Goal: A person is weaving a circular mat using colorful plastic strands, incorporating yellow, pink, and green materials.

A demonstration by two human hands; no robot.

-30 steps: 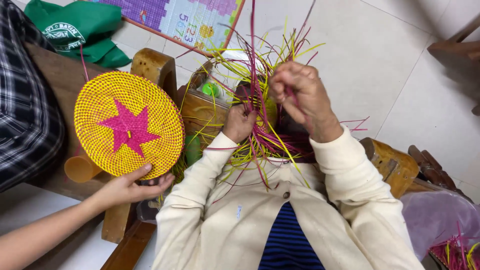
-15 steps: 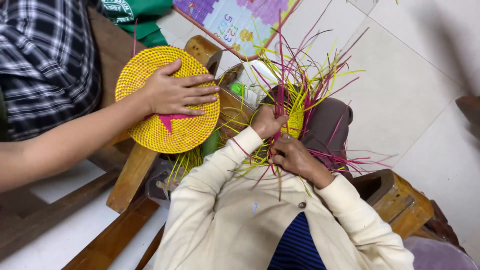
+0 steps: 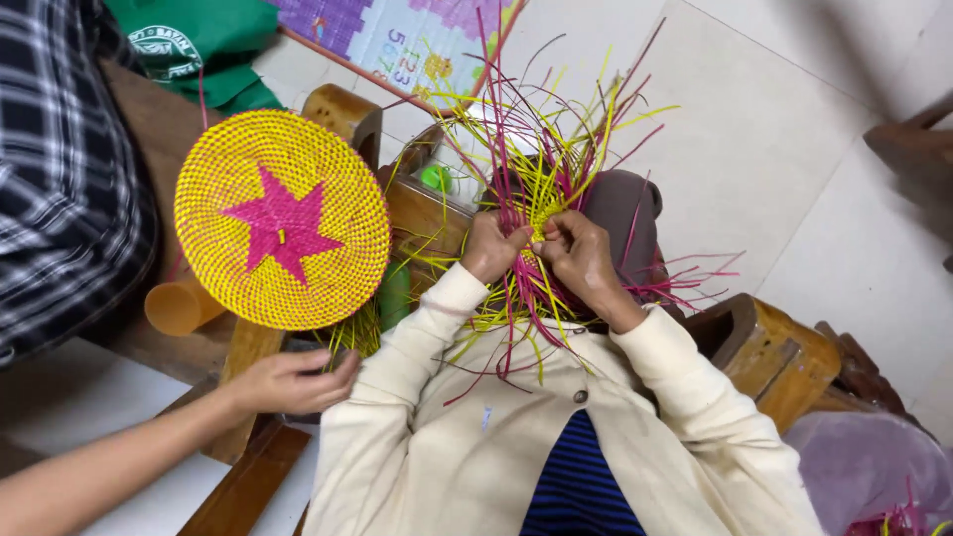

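Note:
My left hand [image 3: 493,246] and my right hand [image 3: 576,256] meet over my lap, both pinching a half-woven piece of yellow and pink strands [image 3: 537,220]. Its loose ends [image 3: 556,129] fan out upward and to the sides. To the left, a round yellow woven disc [image 3: 298,149] with a pink star in its middle is held upright. Another person's hand [image 3: 293,382] grips it from below, near the loose strands [image 3: 349,337] at its lower edge.
A person in a plaid shirt [image 3: 60,169] sits at the left beside a wooden bench [image 3: 248,347]. An orange tube [image 3: 179,306] lies under the disc. A wooden stool [image 3: 774,352] stands at my right. A green cloth [image 3: 199,40] and a patterned mat [image 3: 417,35] lie on the tiled floor.
The other person's hand has left the disc's face and now holds it from below, so the star shows. My right hand has come in to join my left on the weave.

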